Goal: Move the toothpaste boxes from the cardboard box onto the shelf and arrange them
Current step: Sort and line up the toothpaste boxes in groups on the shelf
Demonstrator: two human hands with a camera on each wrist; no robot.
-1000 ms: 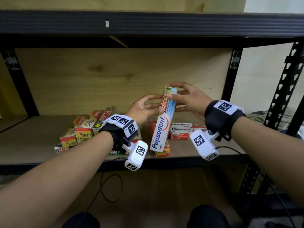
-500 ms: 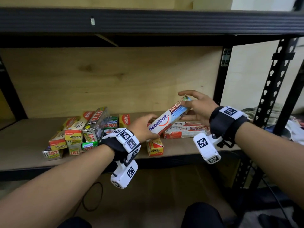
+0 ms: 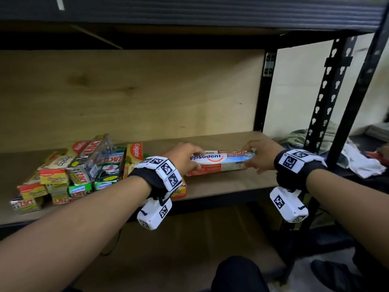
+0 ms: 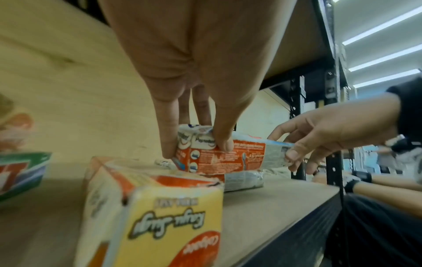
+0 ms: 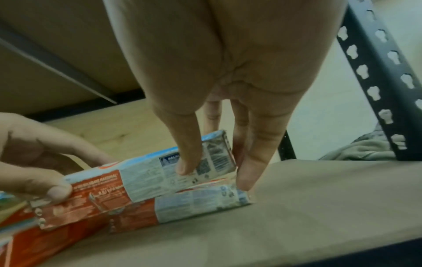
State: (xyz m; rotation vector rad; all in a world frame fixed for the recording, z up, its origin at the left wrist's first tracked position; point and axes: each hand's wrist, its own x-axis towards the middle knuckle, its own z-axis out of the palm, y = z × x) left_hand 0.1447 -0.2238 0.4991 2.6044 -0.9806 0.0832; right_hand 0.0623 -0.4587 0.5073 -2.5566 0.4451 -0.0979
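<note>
A long white, red and blue Pepsodent toothpaste box (image 3: 221,160) (image 4: 228,157) (image 5: 150,177) lies flat on top of another Pepsodent box (image 5: 182,206) on the wooden shelf board (image 3: 221,186). My left hand (image 3: 185,159) (image 4: 196,144) pinches its left end between thumb and fingers. My right hand (image 3: 256,155) (image 5: 214,162) pinches its right end the same way. To the left stands a pile of smaller Colgate and Zact toothpaste boxes (image 3: 69,171). The cardboard box is not in view.
A yellow Colgate box (image 4: 160,216) sits near the shelf's front edge under my left wrist. Black metal uprights (image 3: 328,91) stand at the right, with crumpled cloth (image 3: 357,159) beyond them. A wooden back panel (image 3: 126,98) closes the rear, and another shelf (image 3: 189,13) runs overhead.
Both hands have turned the Pepsodent box from upright to level and lowered it onto the box lying on the shelf.
</note>
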